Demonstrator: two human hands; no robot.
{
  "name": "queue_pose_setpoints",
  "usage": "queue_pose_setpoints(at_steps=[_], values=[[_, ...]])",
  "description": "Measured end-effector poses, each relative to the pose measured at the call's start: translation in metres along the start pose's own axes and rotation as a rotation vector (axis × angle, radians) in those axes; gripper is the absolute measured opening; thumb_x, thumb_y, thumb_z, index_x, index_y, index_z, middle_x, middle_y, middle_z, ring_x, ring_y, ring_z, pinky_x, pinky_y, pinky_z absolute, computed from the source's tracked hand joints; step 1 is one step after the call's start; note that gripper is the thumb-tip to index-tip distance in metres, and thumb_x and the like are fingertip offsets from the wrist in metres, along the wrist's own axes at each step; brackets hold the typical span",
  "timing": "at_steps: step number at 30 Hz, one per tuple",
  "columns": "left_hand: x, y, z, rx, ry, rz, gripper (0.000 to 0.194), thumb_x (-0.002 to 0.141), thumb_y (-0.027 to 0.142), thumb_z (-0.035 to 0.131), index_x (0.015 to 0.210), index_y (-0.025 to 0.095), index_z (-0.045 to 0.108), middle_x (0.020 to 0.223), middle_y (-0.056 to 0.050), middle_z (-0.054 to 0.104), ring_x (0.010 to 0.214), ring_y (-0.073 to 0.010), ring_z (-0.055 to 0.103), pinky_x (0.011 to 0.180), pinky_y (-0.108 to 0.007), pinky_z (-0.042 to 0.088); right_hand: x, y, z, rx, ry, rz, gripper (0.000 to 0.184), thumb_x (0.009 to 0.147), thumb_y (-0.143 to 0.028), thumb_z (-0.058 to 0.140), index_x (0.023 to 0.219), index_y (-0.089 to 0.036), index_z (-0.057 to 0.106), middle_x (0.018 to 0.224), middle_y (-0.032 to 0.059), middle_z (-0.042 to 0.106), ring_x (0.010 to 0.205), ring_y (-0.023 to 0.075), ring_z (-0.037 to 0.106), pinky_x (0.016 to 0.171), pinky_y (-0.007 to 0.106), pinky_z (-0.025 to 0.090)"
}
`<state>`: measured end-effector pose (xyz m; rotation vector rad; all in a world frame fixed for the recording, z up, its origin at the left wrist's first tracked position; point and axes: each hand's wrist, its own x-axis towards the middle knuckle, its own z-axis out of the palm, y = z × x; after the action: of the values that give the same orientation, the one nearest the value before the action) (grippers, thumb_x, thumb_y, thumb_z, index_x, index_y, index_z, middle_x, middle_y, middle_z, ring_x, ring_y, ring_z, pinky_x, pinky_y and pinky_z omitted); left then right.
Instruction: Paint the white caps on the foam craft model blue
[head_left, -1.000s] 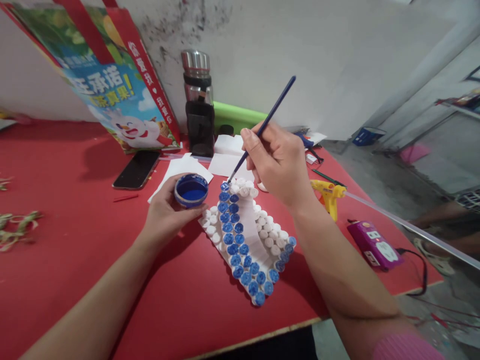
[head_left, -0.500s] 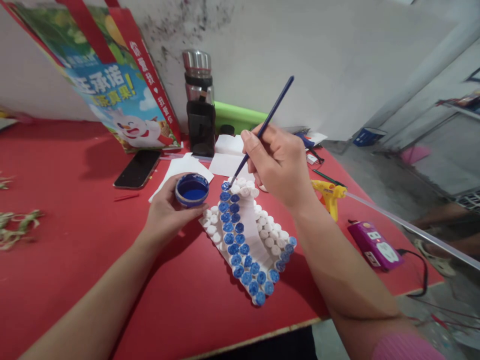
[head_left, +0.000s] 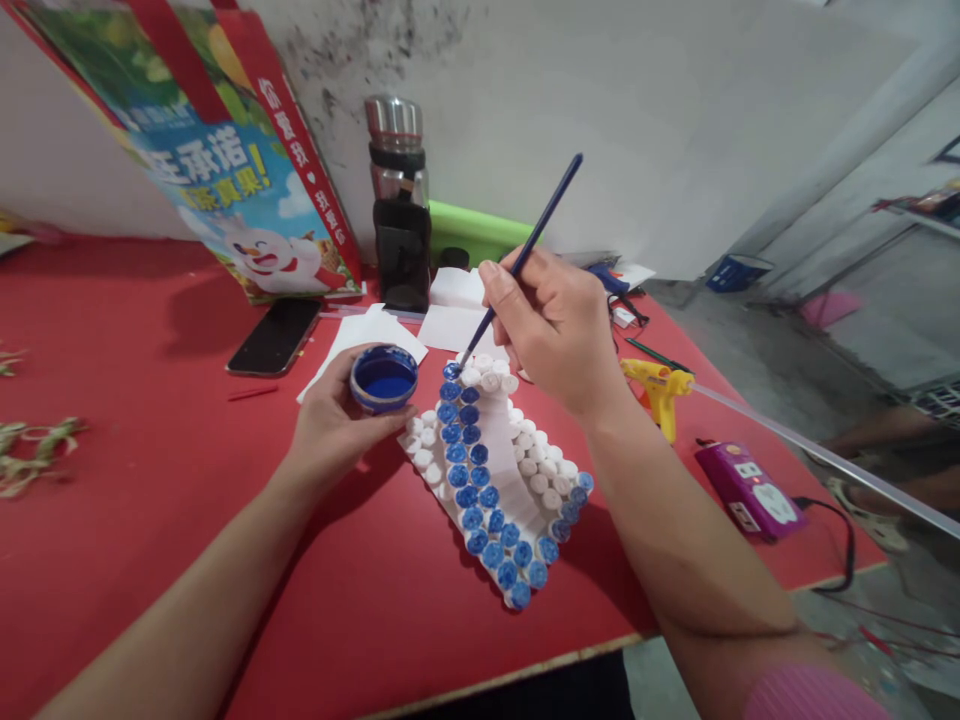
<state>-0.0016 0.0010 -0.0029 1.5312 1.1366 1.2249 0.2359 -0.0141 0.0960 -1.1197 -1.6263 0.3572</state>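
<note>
Right grip (head_left: 551, 330) pinching paintbrush (head_left: 541, 225), angled down to coil-covered piece (head_left: 495, 470) lower left of it (part blue, part white); left grip (head_left: 330, 415) wrapped round paint pot (head_left: 382, 406), piece to its right.

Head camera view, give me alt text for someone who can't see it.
A person's right hand holds a blue paintbrush to a craft piece of small white and blue discs, while the left hand holds a cup of blue paint. Around them on the red table are a phone, a bottle, a printed bag and a yellow glue gun.
</note>
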Motion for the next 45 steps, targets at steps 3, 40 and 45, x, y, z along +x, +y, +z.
queue_pose_setpoints(at_steps=[3,40,45], values=[[0.000,0.001,0.000,0.019,0.003,0.011,0.066,0.070,0.035,0.104,0.128,0.026,0.074,0.133,-0.006,0.080,0.128,-0.0380,0.075,0.116,-0.058,0.063,0.000,0.000,0.001,0.009,0.014,-0.001,0.045,0.113,-0.063,0.061,0.085,-0.028,0.057,0.067,-0.0030,0.057,0.061,0.0140,0.059,0.051,0.027,0.047],[0.000,-0.009,0.000,-0.040,0.008,0.038,0.070,0.066,0.033,0.107,0.128,0.027,0.076,0.132,-0.010,0.080,0.129,-0.0400,0.076,0.113,-0.056,0.065,-0.002,0.004,0.008,0.009,0.014,-0.074,0.042,0.115,-0.056,0.061,0.086,-0.026,0.061,0.067,-0.0038,0.058,0.059,0.0115,0.054,0.054,0.027,0.045],[0.000,-0.008,0.001,-0.049,0.010,0.045,0.070,0.066,0.034,0.107,0.128,0.025,0.076,0.132,-0.011,0.080,0.130,-0.0404,0.076,0.110,-0.053,0.067,-0.002,0.006,0.008,0.013,0.015,-0.063,0.045,0.112,-0.065,0.063,0.089,-0.026,0.066,0.065,-0.0038,0.060,0.057,0.0115,0.054,0.052,0.027,0.046]])
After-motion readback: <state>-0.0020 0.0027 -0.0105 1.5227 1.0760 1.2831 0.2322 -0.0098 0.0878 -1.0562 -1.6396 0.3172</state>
